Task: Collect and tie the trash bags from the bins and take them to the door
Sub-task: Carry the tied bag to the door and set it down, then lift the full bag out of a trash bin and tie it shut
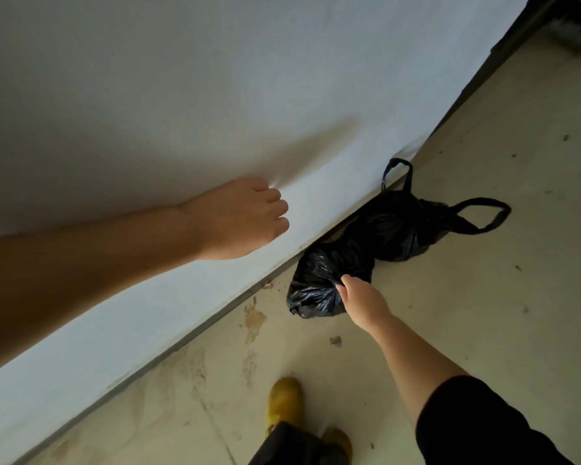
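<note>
- judging by the crumpled, sagging film, the near bag [319,290] should handle soft and light, with slick plastic that slides through a loose hold; gathering its bunched neck is the safest take.
- gripping that bag now, the right hand [363,303] has its fingers curled into the gathered plastic at the bag's 3 o'clock side.
- resting on the floor [483,297], the near bag sits at about 5 o'clock from frame centre, touching the foot of the white wall [215,78].
- lying just beyond it, toward 1 o'clock, is the far bag [399,229], also against the wall; its two loop handles [483,214] stand free and untied, the obvious places to lift or knot it.
- looking at both, they are glossy black, wrinkled and only partly filled; i cannot tell whether the near one is tied.
- pressing against the wall at 9 o'clock, the left hand [239,219] has curled fingers and holds nothing.
- showing at 6 o'clock are yellow shoes [284,402].
</note>
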Demonstrator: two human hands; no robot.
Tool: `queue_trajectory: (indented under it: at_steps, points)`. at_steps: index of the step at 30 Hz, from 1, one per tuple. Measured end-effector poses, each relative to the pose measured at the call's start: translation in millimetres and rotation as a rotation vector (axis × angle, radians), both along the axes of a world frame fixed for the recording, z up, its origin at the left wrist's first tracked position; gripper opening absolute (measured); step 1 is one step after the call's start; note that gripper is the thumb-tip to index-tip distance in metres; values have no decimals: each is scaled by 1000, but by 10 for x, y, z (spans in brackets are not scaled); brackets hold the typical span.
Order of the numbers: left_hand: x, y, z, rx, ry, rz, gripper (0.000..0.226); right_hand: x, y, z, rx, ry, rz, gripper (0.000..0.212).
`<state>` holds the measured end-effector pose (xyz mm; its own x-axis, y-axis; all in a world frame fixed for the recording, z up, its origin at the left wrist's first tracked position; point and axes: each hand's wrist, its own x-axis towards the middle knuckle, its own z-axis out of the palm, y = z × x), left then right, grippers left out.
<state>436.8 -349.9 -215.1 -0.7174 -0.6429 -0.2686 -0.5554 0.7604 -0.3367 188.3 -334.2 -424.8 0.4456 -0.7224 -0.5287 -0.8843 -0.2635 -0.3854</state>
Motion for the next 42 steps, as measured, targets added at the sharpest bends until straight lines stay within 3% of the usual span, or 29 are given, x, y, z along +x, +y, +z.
queue_trajectory:
  at_steps: [3, 6, 9, 14, 22, 30, 42]
  points:
    - [-3, -8, 22, 62, -40, 38, 14, -54, -51, 155, -25, 75, 36, 23]
    - [-124, -7, 150, 139, -19, 109, 7, -155, -129, 553, -35, 116, 48, 37]
    - [-267, -30, 349, 280, -100, 340, 27, -256, -282, 1191, -70, 137, 98, 47]
    - [-578, -53, 918, 400, 58, 522, 37, -408, -538, 2460, -111, 181, 211, 51]
    - [-985, 174, 2219, 382, 237, 616, 39, -420, -421, 4107, -327, 163, 219, 45]
    - [-779, 841, 2637, 373, 357, 850, 42, -332, 113, 4620, -564, 105, 321, 46]
    - [-793, 3138, 2585, 266, 605, 1611, 48, 149, 1195, 4663, -412, 112, 817, 50]
